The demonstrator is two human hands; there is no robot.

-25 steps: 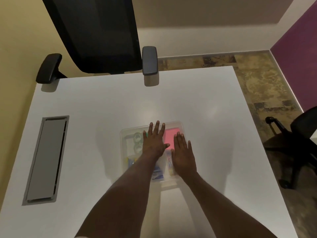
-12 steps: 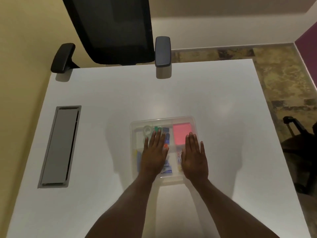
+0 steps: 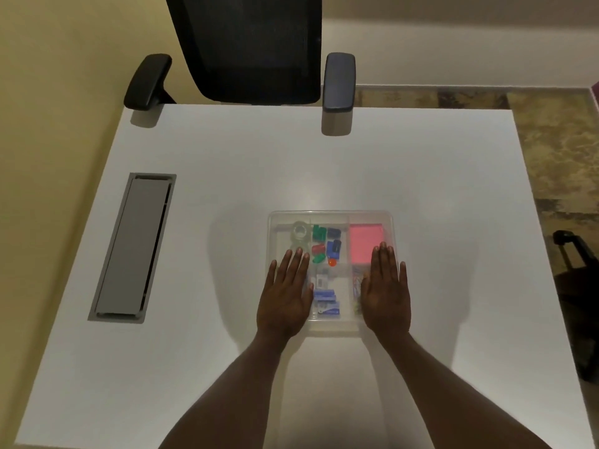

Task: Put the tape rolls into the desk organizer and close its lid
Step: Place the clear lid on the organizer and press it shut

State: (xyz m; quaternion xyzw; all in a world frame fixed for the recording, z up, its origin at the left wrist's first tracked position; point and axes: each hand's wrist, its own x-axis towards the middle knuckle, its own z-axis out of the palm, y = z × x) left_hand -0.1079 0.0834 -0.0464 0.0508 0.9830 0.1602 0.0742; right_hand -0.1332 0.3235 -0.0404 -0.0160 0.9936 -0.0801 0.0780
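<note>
A clear plastic desk organizer (image 3: 330, 217) lies in the middle of the white table, its see-through lid down over the compartments. Through the lid a clear tape roll (image 3: 299, 230) shows in the far left compartment, with a second roll just behind my fingertips. My left hand (image 3: 285, 294) lies flat, palm down, on the lid's near left part. My right hand (image 3: 385, 291) lies flat on the near right part, fingers together and straight. Neither hand holds anything.
Inside the box are green, red and blue clips (image 3: 325, 243), a pink note pad (image 3: 366, 243) and blue staple boxes (image 3: 327, 301). A grey cable hatch (image 3: 133, 247) is set in the table (image 3: 227, 176) at left. A black office chair (image 3: 249, 47) stands at the far edge.
Both hands have slid back toward me and apart, from the lid's middle to its near left and right parts. The camera view has shifted a little.
</note>
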